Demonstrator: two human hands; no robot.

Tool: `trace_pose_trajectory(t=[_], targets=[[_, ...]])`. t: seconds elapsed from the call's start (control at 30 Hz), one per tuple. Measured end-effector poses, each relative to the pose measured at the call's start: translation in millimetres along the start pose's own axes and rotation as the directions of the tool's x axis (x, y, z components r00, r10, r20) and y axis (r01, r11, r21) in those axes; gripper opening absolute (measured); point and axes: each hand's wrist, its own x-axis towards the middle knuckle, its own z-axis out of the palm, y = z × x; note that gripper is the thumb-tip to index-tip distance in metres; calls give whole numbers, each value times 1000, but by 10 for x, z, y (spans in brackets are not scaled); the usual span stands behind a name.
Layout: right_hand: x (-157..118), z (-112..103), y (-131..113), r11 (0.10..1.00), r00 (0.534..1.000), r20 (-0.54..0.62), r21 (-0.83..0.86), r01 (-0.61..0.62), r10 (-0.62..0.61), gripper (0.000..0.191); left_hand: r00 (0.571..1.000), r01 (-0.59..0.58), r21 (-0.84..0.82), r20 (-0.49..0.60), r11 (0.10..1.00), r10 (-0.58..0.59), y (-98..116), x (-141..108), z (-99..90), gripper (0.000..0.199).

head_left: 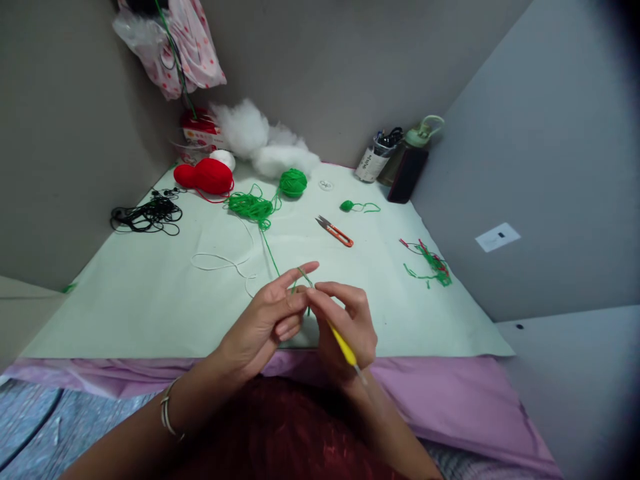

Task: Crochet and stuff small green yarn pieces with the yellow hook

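Green yarn (271, 252) runs from a loose green tangle (251, 207) to my left hand (273, 313), where it passes over the outstretched index finger. The thumb and other fingers of that hand are pinched together on the yarn. My right hand (345, 327) grips a crochet hook with a yellow handle (344, 343), its fingertips touching those of my left hand. The hook's tip is hidden among the fingers and yarn. A short green end hangs just below the fingertips. Beyond the hands lie orange-handled thread snips (336, 232).
A green ball (293, 183), red yarn (206, 176), black yarn (150, 213) and white stuffing (270, 143) lie toward the back. At right are a small green piece (347, 206), yarn scraps (437, 267), a pen cup (373, 163), a phone (409, 175) and a bottle (419, 135).
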Motion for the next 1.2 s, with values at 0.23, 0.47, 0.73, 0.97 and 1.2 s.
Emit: trace_pose_trajectory(t=[0.23, 0.47, 0.73, 0.97, 1.2], targets=[[218, -123, -16, 667, 878, 51, 629, -399, 476, 19, 1000, -29, 12, 9, 1000, 29, 131, 14, -58, 41], [186, -43, -23, 556, 861, 179, 697, -452, 475, 16, 979, -183, 214, -45, 960, 197, -54, 6, 6, 54], [197, -73, 2, 602, 871, 184, 657, -454, 456, 20, 991, -125, 171, -19, 977, 131, -40, -8, 5, 54], [28, -39, -40, 964, 981, 8, 185, -191, 193, 32, 989, -133, 146, -51, 980, 142, -75, -15, 6, 61], [232, -137, -19, 661, 865, 35, 629, -408, 500, 19, 999, -36, 16, 14, 999, 36, 79, 6, -34, 35]])
